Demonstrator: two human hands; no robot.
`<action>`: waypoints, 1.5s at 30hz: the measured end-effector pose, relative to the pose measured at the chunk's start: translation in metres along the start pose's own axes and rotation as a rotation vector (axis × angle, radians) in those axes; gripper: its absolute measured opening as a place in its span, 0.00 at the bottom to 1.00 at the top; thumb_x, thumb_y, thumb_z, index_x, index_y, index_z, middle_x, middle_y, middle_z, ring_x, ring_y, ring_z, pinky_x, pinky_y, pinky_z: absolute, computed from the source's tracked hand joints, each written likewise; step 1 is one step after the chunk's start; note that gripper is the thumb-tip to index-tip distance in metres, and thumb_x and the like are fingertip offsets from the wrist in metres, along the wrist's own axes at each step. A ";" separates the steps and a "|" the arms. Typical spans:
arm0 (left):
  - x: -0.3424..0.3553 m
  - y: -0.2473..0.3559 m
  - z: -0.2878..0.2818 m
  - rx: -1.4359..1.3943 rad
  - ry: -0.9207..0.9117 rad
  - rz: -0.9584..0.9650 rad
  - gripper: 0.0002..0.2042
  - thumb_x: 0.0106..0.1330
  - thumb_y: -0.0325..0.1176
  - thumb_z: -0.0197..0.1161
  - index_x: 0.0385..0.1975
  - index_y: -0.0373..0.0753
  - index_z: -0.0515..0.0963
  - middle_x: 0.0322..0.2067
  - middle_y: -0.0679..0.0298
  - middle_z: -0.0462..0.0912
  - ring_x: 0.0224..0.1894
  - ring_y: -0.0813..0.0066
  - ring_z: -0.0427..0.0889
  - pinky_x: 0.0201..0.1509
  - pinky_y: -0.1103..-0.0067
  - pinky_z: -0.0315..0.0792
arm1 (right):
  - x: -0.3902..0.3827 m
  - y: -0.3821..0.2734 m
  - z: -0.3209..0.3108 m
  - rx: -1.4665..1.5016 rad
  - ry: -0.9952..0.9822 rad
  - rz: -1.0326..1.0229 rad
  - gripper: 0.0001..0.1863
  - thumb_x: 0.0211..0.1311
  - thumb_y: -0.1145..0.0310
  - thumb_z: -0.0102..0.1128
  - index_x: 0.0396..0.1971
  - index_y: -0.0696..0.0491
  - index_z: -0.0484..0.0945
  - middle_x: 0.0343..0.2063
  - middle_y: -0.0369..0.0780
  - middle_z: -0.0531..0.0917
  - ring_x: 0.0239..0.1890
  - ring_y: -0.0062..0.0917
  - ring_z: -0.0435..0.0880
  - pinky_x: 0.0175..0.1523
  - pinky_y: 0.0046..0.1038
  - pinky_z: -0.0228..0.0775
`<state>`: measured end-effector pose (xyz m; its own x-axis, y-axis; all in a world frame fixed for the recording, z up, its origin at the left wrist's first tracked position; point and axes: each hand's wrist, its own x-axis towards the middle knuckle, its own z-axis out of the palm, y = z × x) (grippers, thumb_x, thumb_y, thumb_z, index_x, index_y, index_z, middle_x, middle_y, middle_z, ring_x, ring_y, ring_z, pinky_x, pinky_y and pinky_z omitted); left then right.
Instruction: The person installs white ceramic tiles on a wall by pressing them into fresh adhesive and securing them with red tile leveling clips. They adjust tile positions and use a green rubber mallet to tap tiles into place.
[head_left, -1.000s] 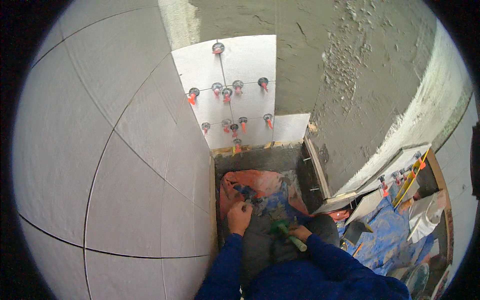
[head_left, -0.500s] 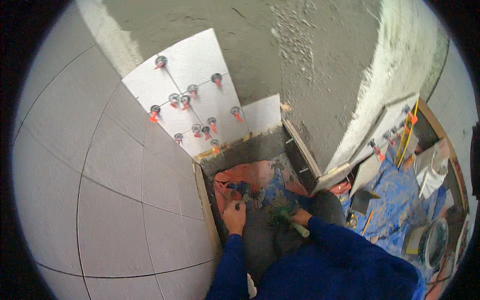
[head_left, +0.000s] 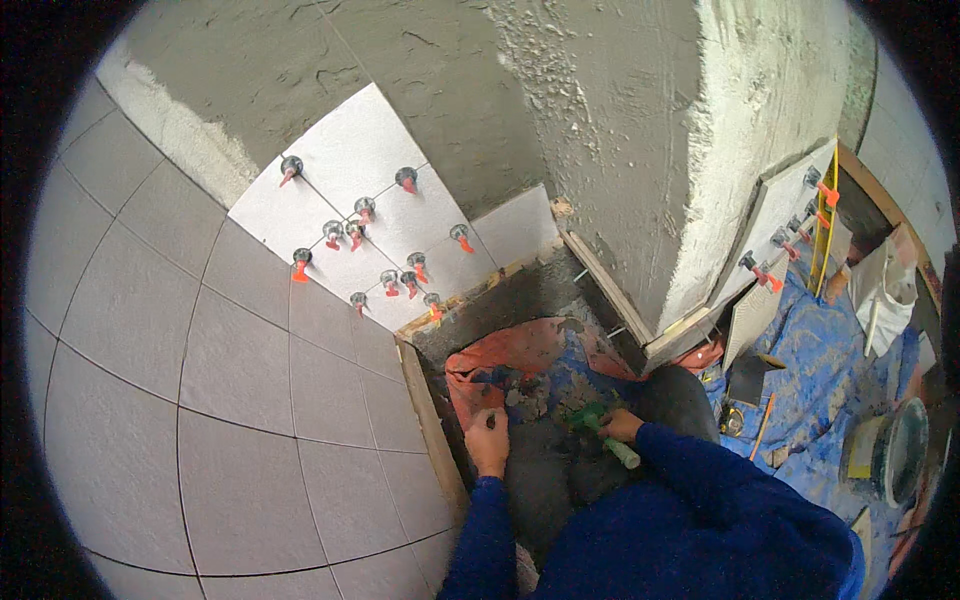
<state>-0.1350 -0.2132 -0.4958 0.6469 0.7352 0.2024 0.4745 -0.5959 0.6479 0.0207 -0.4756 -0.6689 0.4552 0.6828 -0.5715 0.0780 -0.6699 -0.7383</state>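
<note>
My left hand (head_left: 487,447) is closed with a small dark thing (head_left: 490,421) showing at its fingers; its kind is too small to tell. In my right hand (head_left: 623,427) is a green tool (head_left: 588,414) with a pale round handle (head_left: 622,453). Both hands are low over a recess, in front of my knees. Beneath them lie a dirty red sheet (head_left: 508,347) and a crumpled blue cloth or sheet (head_left: 572,374) with grey lumps on it. White wall tiles (head_left: 330,190), with several black and red levelling clips on them, stand beyond the recess.
Large grey tiles (head_left: 245,370) cover the left side. Wooden edging (head_left: 600,285) borders the recess. On the right are another clipped tile (head_left: 775,225), a blue tarp (head_left: 790,400), a bucket (head_left: 890,455), a yellow strip (head_left: 826,235) and a white bag (head_left: 885,285). Grey mortar (head_left: 440,90) coats the wall.
The view has shifted, so the hands and recess appear slightly further right. Both hands keep their closed grips, and the green tool shows more sharply now.
</note>
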 end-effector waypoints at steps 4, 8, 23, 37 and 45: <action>-0.001 0.001 0.001 -0.037 0.011 -0.019 0.13 0.65 0.40 0.65 0.35 0.35 0.86 0.35 0.51 0.87 0.38 0.50 0.86 0.45 0.65 0.77 | 0.008 0.014 0.002 -0.251 -0.026 -0.246 0.23 0.56 0.63 0.71 0.51 0.57 0.85 0.52 0.51 0.83 0.48 0.37 0.85 0.54 0.36 0.76; -0.002 0.000 0.003 -0.073 0.041 0.014 0.12 0.64 0.39 0.66 0.34 0.34 0.85 0.35 0.51 0.87 0.38 0.51 0.85 0.46 0.65 0.77 | -0.002 0.015 -0.001 -0.020 0.043 -0.109 0.23 0.54 0.60 0.73 0.49 0.55 0.86 0.50 0.50 0.85 0.47 0.40 0.85 0.53 0.39 0.76; 0.091 0.140 -0.082 -0.352 0.399 0.267 0.10 0.71 0.28 0.60 0.28 0.30 0.77 0.25 0.62 0.77 0.32 0.77 0.74 0.37 0.74 0.71 | -0.148 -0.180 -0.092 -0.026 1.050 -0.813 0.14 0.52 0.74 0.70 0.41 0.54 0.83 0.35 0.47 0.86 0.38 0.46 0.85 0.43 0.43 0.78; 0.335 0.360 -0.220 0.115 0.464 0.699 0.11 0.66 0.35 0.71 0.46 0.41 0.87 0.35 0.62 0.80 0.36 0.71 0.78 0.47 0.75 0.73 | -0.160 -0.248 -0.233 -0.418 1.762 -1.276 0.15 0.44 0.70 0.73 0.36 0.46 0.86 0.30 0.30 0.77 0.27 0.24 0.75 0.30 0.31 0.63; 0.332 0.361 -0.228 0.323 0.587 0.789 0.08 0.64 0.28 0.67 0.42 0.41 0.87 0.38 0.57 0.81 0.40 0.60 0.80 0.49 0.70 0.75 | -0.161 -0.243 -0.233 -0.423 1.683 -1.278 0.16 0.43 0.74 0.71 0.36 0.45 0.86 0.33 0.31 0.75 0.27 0.25 0.74 0.33 0.30 0.63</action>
<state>0.1147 -0.1099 -0.0271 0.4911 0.0881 0.8666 0.2355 -0.9713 -0.0347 0.1350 -0.4903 -0.3138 0.1365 0.0178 0.9905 0.9302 -0.3461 -0.1220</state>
